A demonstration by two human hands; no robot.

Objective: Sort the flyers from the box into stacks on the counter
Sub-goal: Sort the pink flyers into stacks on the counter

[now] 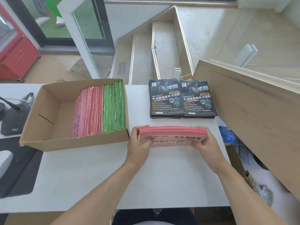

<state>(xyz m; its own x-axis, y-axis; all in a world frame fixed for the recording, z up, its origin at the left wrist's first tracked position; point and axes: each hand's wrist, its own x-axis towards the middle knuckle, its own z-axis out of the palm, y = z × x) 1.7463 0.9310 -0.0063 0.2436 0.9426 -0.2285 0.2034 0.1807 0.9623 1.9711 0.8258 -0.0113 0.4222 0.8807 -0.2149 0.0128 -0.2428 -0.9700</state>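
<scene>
The pink stack (172,135) is gripped at both ends by the left hand (139,143) and right hand (204,143); sheets could be fanned out if it is released unevenly.

Lower part of the pink stack (172,135) behind both hands; small print perhaps illegible.

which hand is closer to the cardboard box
Left. The left hand grips the pink stack right beside the cardboard box; the right hand holds its far end, further off.
</scene>
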